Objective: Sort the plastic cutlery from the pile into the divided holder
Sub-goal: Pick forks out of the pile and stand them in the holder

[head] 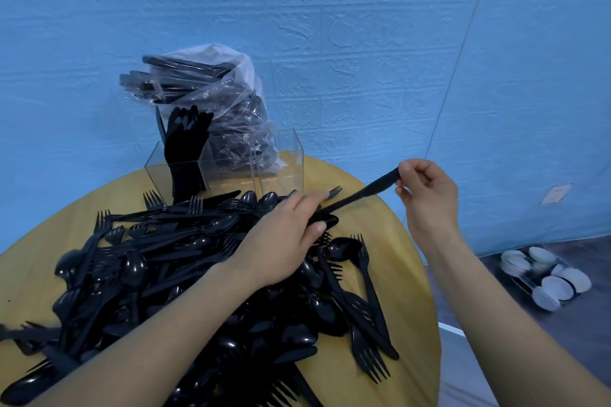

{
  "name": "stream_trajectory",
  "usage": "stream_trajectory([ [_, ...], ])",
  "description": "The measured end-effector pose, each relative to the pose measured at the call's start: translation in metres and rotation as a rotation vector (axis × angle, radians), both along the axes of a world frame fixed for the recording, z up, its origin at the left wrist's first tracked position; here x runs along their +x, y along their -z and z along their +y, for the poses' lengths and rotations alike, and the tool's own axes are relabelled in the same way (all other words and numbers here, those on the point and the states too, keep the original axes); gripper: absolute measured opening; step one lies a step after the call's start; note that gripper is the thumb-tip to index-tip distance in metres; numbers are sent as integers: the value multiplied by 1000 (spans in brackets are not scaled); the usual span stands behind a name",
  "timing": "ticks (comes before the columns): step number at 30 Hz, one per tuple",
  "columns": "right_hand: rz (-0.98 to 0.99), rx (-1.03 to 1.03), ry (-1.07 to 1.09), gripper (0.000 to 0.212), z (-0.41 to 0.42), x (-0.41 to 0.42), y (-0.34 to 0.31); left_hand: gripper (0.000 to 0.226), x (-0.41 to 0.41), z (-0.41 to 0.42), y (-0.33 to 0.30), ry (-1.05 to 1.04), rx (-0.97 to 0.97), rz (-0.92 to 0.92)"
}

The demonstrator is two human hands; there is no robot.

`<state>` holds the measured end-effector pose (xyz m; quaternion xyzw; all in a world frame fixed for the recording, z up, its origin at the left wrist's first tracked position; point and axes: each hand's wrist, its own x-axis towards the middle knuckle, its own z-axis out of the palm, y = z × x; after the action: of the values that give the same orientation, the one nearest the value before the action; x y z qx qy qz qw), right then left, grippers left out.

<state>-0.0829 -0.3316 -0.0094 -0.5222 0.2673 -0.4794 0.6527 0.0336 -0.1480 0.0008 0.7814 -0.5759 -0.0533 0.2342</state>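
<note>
Sprawling across the left and middle of the round yellow table [390,205]: a large pile of black plastic cutlery [158,261], forks, spoons and knives lying tangled at all angles. Standing behind the pile at the table's far edge: a clear divided holder [231,168], its left compartment packed with upright black spoons [185,142], the middle and right compartments showing no cutlery inside. Leaning just behind the holder, against the blue textured wall [363,26]: a clear plastic bag [211,89] stuffed with more black cutlery. Reaching over the pile from the lower left: the left hand [284,241], fingers curled and pinching the bowl end of a black spoon [357,196] at the pile's far right edge, thumb pressing on top. Lifting the other end of that same spoon above the table's right rim: the right hand [429,192], thumb and curled fingers pinching the handle tip, the piece slanting up to the right between both hands. Lying close beside the left hand: a fork [367,274] pointing its tines away, and another fork [370,353] near the table's front edge. Sitting on the dark floor at far right, well apart from the table: a clear tray [545,277] holding white round lids or cups, too small to tell which.
</note>
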Motion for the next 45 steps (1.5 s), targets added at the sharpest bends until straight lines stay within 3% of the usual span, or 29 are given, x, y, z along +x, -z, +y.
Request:
stream_trajectory([
  [5,-29,-376,-83,16,35,8,-47,39,-3,-17,-23,-19,-192,127],
  [7,-74,-371,-122,15,46,18,-57,26,-3,-21,-29,-22,-244,187],
  [10,-100,-263,-188,12,53,35,-59,24,7,-13,-31,-77,-309,321],
  [13,152,-308,-251,12,62,57,-44,22,25,6,-32,-155,-362,360],
  [18,508,-706,-409,11,94,89,-25,13,56,47,-32,-300,-387,352],
  [23,702,-1064,-580,41,128,112,-15,20,82,84,-24,-433,-435,434],
  [26,840,-1116,-647,42,141,112,-13,27,93,106,-20,-522,-469,465],
  [35,720,-1169,-784,20,162,85,-17,28,100,140,-6,-602,-469,521],
  [42,793,-936,-506,10,152,114,-29,26,105,151,3,-621,-454,558],
  [45,944,-940,-542,14,149,126,-20,25,106,154,2,-615,-459,561],
])
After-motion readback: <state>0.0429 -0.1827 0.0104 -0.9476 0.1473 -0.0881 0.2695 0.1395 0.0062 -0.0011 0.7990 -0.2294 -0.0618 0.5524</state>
